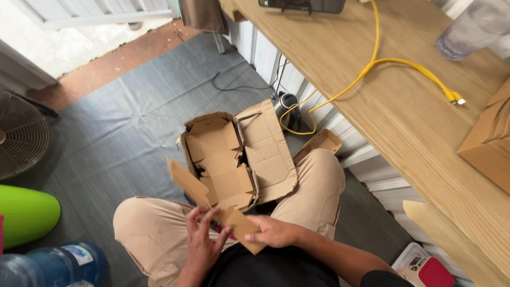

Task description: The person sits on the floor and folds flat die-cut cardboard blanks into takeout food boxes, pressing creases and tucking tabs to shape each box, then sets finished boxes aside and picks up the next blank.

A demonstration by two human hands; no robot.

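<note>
Both hands sit right under the camera on a strip of brown cardboard held over the lap: the left hand has its fingers spread along the strip's middle, and the right hand pinches its near end. Looks like the folding stage, so the next move probably calls for a firm crease while the right keeps its grip. Just past the knees, an opened cardboard box rests against the legs, with a wooden table and yellow cable off to the right.
</note>
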